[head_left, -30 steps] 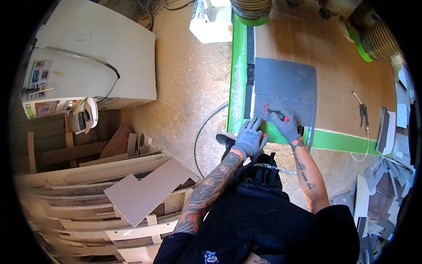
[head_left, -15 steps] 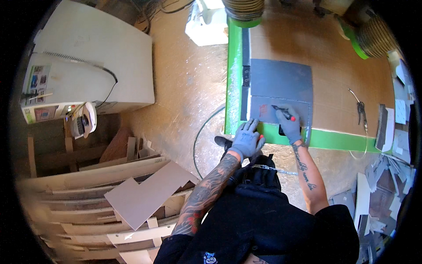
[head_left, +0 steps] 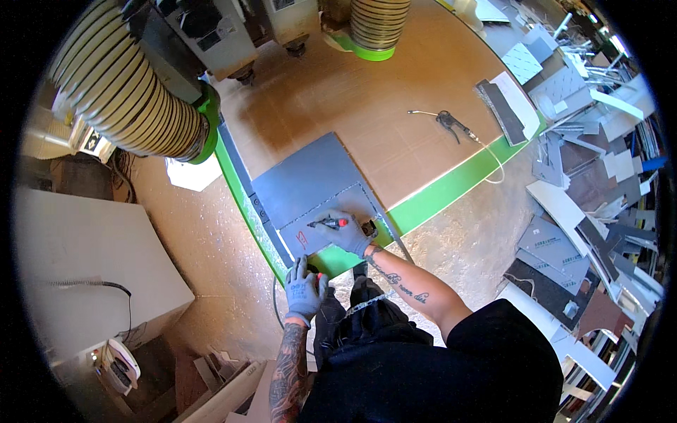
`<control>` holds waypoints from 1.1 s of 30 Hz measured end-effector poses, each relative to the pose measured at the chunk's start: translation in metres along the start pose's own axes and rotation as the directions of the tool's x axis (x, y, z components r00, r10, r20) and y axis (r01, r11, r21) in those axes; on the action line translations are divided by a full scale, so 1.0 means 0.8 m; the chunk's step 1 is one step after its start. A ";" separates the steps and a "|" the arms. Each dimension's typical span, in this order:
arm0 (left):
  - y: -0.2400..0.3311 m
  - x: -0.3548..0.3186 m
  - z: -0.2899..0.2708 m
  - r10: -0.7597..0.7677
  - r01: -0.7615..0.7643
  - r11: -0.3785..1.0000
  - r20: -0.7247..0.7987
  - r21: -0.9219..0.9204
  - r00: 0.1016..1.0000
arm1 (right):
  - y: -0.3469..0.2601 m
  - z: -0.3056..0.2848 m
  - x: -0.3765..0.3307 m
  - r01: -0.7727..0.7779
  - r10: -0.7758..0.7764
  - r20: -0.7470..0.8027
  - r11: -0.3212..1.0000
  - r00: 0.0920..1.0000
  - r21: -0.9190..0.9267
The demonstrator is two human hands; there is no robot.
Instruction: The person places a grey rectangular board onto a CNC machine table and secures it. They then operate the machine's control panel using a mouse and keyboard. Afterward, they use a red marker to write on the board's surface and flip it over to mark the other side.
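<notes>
The flat grey rectangular panel [head_left: 314,190] lies on the brown fibreboard machine bed [head_left: 367,106], its near corner against the bright green bed edge [head_left: 451,187]. A cut outline marks off the panel's near portion.

The right hand [head_left: 349,233], in a grey glove, rests on the near portion of the panel. Its fingers are closed around a black marker pen with a red end [head_left: 326,223], held nearly level, tip toward 9 o'clock. A red mark [head_left: 302,240] shows on the panel at 8 o'clock from the pen tip.

The left hand [head_left: 305,290], also grey-gloved, sits at 7 o'clock from the right hand, on the green edge below the panel. Its fingers are spread moderately and hold nothing; whether the palm presses down cannot be determined.

A black-handled air gun with a thin hose [head_left: 451,125] lies on the bed at 2 o'clock from the panel, well apart. A ribbed beige extraction hose [head_left: 127,92] runs at 10 o'clock. Stacked offcut boards [head_left: 585,211] occupy the floor at 3 o'clock.
</notes>
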State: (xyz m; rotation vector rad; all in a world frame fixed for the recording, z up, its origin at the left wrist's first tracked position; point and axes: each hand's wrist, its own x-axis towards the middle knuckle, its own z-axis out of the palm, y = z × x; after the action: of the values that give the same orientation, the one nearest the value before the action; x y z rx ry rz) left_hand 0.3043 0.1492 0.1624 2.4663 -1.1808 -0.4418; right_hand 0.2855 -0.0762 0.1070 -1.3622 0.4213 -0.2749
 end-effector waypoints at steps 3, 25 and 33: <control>0.000 0.003 -0.002 -0.002 0.002 1.000 0.029 0.002 1.000 | 0.001 0.001 -0.002 0.010 -0.011 -0.010 1.000 1.000 -0.008; -0.009 -0.013 0.003 -0.097 0.096 0.995 -0.042 -0.034 0.994 | -0.022 0.014 -0.008 -0.005 0.062 0.165 0.945 0.984 -0.327; -0.010 -0.012 0.002 -0.096 0.095 0.995 -0.027 -0.015 0.995 | -0.038 0.027 -0.005 0.214 -0.136 0.194 0.856 0.971 -0.471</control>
State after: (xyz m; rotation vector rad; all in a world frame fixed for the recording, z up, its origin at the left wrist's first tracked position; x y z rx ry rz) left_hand 0.3031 0.1609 0.1587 2.5168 -1.0492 -0.4393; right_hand 0.2932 -0.0614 0.1405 -1.9163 0.2404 -0.2169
